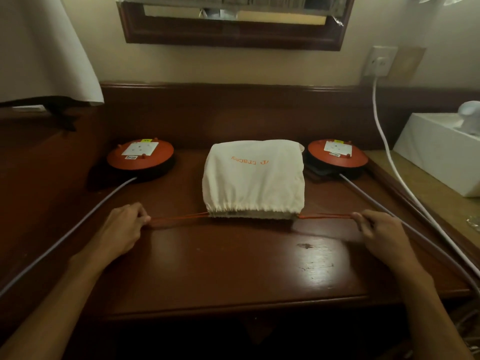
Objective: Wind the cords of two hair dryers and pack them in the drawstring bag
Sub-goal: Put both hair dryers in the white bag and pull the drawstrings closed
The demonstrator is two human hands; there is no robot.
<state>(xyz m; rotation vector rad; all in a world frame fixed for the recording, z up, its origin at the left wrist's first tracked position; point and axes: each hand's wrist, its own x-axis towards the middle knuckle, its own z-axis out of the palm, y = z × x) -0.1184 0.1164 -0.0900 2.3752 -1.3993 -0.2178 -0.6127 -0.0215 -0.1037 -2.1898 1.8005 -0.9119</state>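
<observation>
Pinching orange drawstrings [179,218], both hands tighten the "tracey"-lettered bag [253,178].

A dark, glossy wooden surface [233,261] carries a cream drawstring bag [253,178] just beyond and between the fingers [144,218]. Two round orange cable reels [140,154] lie beyond them, one either side of the bag, each trailing a grey cable [78,224].
</observation>
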